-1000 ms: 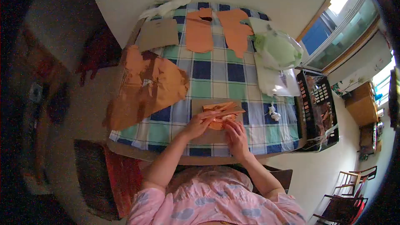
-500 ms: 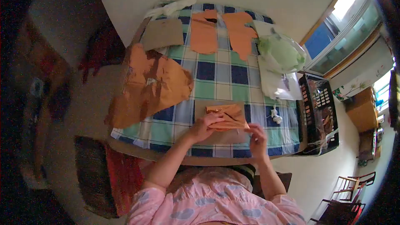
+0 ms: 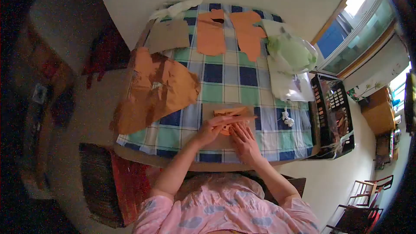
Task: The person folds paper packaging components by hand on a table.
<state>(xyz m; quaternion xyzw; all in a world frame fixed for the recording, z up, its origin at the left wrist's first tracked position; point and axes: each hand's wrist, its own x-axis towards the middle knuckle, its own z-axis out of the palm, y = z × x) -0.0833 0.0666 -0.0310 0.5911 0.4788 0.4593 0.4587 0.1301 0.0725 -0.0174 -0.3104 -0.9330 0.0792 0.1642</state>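
Note:
A folded orange-brown sheet [image 3: 225,112] lies on a flat grey-brown board [image 3: 212,146] near the table's front edge. My left hand [image 3: 209,131] grips its left side, with the fingers closed over a fold. The upper layer is tipped up, showing as a narrow band above the fingers. My right hand [image 3: 245,142] presses on the lower part with its fingers stretched out nearly flat. Both hands hide much of the sheet's near side.
A checked cloth [image 3: 212,73] covers the table. A large crinkled brown sheet [image 3: 169,89] lies left; two orange cut pieces [image 3: 211,37] and a grey-brown board [image 3: 169,34] lie at the back. Plastic bags [image 3: 292,54], a white knotted bundle [image 3: 287,118] and a black crate [image 3: 333,117] are right.
My right hand has moved left from the sheet's right corner onto its lower part. The sheet's upper layer is now tipped up. My left hand stays at its left side.

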